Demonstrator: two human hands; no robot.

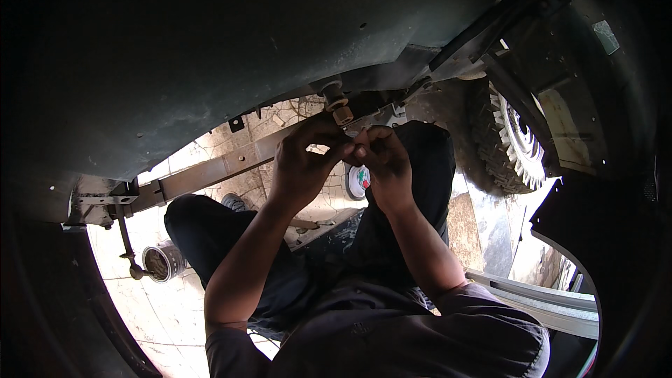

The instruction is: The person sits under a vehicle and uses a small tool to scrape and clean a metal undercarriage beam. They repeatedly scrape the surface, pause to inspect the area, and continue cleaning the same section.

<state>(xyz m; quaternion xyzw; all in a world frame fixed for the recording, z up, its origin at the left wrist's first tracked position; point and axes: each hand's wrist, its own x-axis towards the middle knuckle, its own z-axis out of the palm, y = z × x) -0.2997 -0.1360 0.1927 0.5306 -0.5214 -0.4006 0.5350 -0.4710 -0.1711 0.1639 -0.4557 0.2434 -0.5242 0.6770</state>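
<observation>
My left hand (308,157) and my right hand (386,162) meet in front of me, fingertips pressed together in a pinch. Between them shows a small pale glint, too small and dark to name. Just above the fingertips a rusty brown hex nut or fitting (342,115) hangs on a round metal stud (332,89) from the dark underside of a vehicle body. Whether any finger touches that fitting I cannot tell. The left thumb and forefinger form a loop, with the floor visible through it.
Overhead spreads a dark curved body panel (210,63). A long metal frame rail (210,168) crosses beyond my knees. On the right stands a treaded wheel (516,133). An open round can (164,263) sits on the cracked tile floor (154,308), beside a hanging rod (126,238).
</observation>
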